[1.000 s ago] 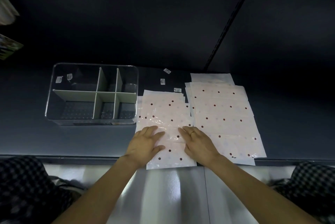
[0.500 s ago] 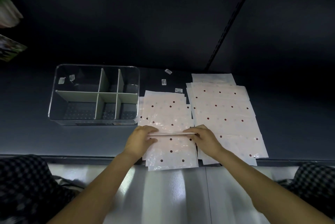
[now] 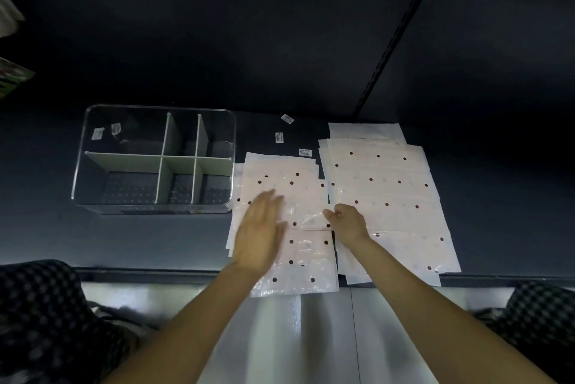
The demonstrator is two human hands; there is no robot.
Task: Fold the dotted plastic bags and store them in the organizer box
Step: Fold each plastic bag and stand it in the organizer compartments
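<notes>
Under the left hand (image 3: pixel 259 237), whose fingers (image 3: pixel 267 206) lie straight and close together, blurred, flat over the near stack of dotted plastic bags (image 3: pixel 295 256), sits the top bag (image 3: pixel 306 212), folded across with its crease running toward the right hand (image 3: pixel 350 222). That hand's fingers (image 3: pixel 331 214) are curled and pinch the folded bag's right edge. Right of those fingers a second, larger stack of bags (image 3: pixel 392 190) fans out on the dark worktop (image 3: pixel 161 237). Left of and beyond the left fingers stands the clear organizer box (image 3: pixel 93 166), its pale dividers marking six compartments. Three small labels (image 3: pixel 279 137) lie beyond the fingers.
</notes>
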